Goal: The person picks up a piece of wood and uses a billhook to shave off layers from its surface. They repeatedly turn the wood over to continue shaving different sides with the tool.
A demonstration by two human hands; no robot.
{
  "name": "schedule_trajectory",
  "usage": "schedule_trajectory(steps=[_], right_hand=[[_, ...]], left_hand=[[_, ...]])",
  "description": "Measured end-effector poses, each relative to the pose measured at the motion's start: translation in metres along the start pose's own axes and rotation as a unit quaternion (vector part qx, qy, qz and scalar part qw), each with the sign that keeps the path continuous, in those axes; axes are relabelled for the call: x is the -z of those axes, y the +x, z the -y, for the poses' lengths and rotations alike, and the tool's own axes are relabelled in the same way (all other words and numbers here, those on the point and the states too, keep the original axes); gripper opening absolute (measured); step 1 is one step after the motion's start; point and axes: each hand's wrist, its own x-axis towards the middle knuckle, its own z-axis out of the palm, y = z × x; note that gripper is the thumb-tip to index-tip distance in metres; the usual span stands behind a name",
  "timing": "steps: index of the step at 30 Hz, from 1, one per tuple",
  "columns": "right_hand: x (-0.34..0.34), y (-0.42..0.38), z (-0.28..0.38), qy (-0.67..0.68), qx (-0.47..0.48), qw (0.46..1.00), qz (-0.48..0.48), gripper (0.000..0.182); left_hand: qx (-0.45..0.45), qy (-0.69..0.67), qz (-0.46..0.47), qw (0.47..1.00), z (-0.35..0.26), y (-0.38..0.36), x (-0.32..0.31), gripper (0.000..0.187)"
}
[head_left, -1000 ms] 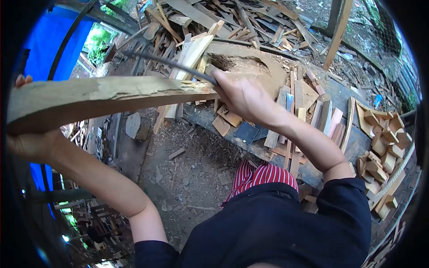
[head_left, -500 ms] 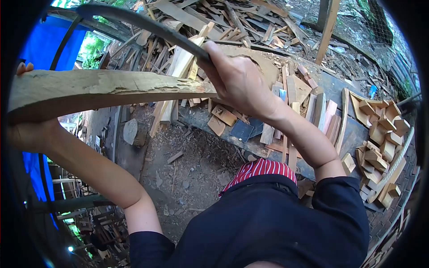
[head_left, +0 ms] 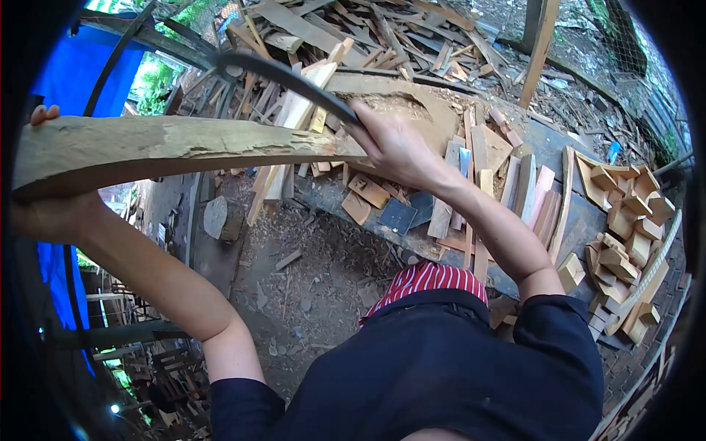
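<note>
A thick, curved piece of timber (head_left: 125, 140) reaches across the left half of the head view, its pale upper face chipped and splintered towards the right end. My left hand (head_left: 55, 218) supports it from beneath at the far left, with fingertips showing over the top edge. My right hand (head_left: 397, 147) is closed round the grip of a long dark machete (head_left: 290, 79) near the timber's right end. The blade points up and left, above the wood and apart from it; the grip is mostly hidden by my fingers.
A workbench (head_left: 331, 213) carries offcuts and wood strips. Stacked small wood blocks (head_left: 629, 235) stand at the right. Behind lies a big heap of scrap wood (head_left: 353, 33), with an upright post (head_left: 540, 51) beside it. A blue tarp (head_left: 88, 70) hangs at the left.
My right hand has shifted slightly right and down. The machete's tip has swung down and to the right, closer to the timber. The timber and my left hand have barely moved.
</note>
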Motion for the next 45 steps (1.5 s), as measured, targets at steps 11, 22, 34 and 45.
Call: schedule_trajectory(steps=[11, 22, 34, 45], right_hand=[[-0.074, -0.046, -0.115, -0.143, -0.108, 0.984, 0.027, 0.024], [-0.008, 0.017, 0.013, -0.022, 0.109, 0.986, -0.124, 0.016], [-0.023, -0.005, -0.050, -0.058, -0.049, 0.996, 0.053, 0.020], [-0.071, -0.053, -0.154, -0.168, -0.184, 0.963, 0.105, 0.026]], left_hand=[[0.005, -0.158, 0.072, 0.985, -0.009, -0.008, 0.024, 0.060], [-0.175, 0.108, 0.040, 0.978, 0.002, -0.024, -0.033, 0.070], [-0.061, -0.077, 0.054, 0.994, -0.019, -0.010, 0.004, 0.056], [-0.120, -0.083, 0.173, 0.974, -0.008, -0.026, 0.000, 0.068]])
